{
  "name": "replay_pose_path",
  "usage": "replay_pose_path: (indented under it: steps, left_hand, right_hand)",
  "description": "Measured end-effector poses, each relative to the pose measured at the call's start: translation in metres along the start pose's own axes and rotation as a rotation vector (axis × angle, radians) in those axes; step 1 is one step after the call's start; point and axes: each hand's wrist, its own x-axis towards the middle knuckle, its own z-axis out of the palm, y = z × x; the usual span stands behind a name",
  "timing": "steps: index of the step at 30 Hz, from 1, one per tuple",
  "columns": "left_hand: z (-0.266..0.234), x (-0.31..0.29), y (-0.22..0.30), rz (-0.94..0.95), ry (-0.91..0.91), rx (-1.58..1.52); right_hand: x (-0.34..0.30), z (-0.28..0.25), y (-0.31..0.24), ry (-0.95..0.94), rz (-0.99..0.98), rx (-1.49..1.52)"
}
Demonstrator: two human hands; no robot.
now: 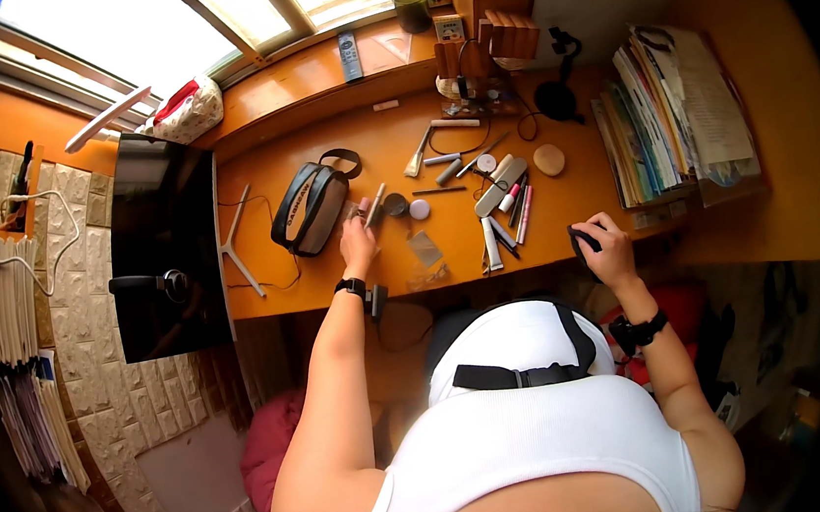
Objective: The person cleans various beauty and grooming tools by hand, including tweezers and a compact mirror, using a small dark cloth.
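My left hand [358, 246] reaches over the desk beside the grey-and-black zip pouch [311, 206], its fingers closed around a small pink tube [363, 204]. Just right of those fingertips lies a slim pale stick [376, 204]. A dark round jar [395, 204] and a white-lidded pot [419, 209] sit close by. Over the desk's front edge, my right hand [607, 249] is closed on a small black object [582, 247], whose kind I cannot make out. Between the hands lie several cosmetics, among them a white squeeze tube [492, 245] and a pink pen-shaped tube [525, 215].
A long pale case [501, 186], a beige round sponge [549, 160] and a brush [416, 161] lie farther back. Stacked books and papers [683, 121] stand at right. A dark monitor [167, 245] flanks the left, near a white stand [237, 243]. Clear plastic packaging [425, 248] lies near the front.
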Motion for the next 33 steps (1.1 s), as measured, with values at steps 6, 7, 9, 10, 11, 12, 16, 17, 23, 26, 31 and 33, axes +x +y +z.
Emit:
replay_pose_path:
  steps: [6, 7, 9, 10, 11, 12, 16, 17, 23, 26, 31, 33]
  left_hand:
    - [-0.014, -0.002, 0.050, 0.024, 0.077, -0.033]
    - [-0.014, -0.004, 0.063, 0.224, 0.134, -0.056]
    - [-0.011, -0.011, 0.093, 0.501, 0.077, -0.052]
    - [-0.005, -0.015, 0.107, 0.573, -0.031, -0.022]
    - [0.004, -0.016, 0.117, 0.663, -0.038, 0.004]
    - [0.016, -0.015, 0.125, 0.754, -0.044, 0.030]
    - [0.050, 0.001, 0.132, 0.433, 0.033, 0.028]
    - [0.052, 0.005, 0.129, 0.304, -0.113, 0.111]
    - [0.064, 0.020, 0.119, 0.282, -0.114, 0.179]
    - [0.070, 0.023, 0.121, 0.289, -0.113, 0.208]
    - [0.079, 0.029, 0.123, 0.360, -0.012, 0.168]
    - [0.081, 0.032, 0.125, 0.411, 0.023, 0.189]
  right_hand:
    - [0.000, 0.001, -0.002, 0.031, 0.003, 0.011]
    - [0.000, 0.000, -0.003, 0.037, -0.002, 0.014]
    - [0.001, -0.002, -0.005, 0.042, 0.001, 0.007]
    - [0.003, -0.004, -0.006, 0.044, -0.009, 0.003]
    - [0.003, -0.005, -0.006, 0.047, -0.009, -0.001]
    - [0.002, -0.005, -0.006, 0.042, -0.008, -0.006]
    - [0.000, -0.012, -0.009, 0.054, -0.007, -0.020]
    - [-0.001, -0.015, -0.009, 0.060, -0.002, -0.027]
    - [-0.003, -0.023, -0.012, 0.102, -0.002, -0.026]
    - [0.000, -0.026, -0.019, 0.103, -0.003, -0.019]
    - [0.005, -0.028, -0.020, 0.098, -0.052, -0.019]
    - [0.008, -0.028, -0.020, 0.095, -0.063, -0.015]
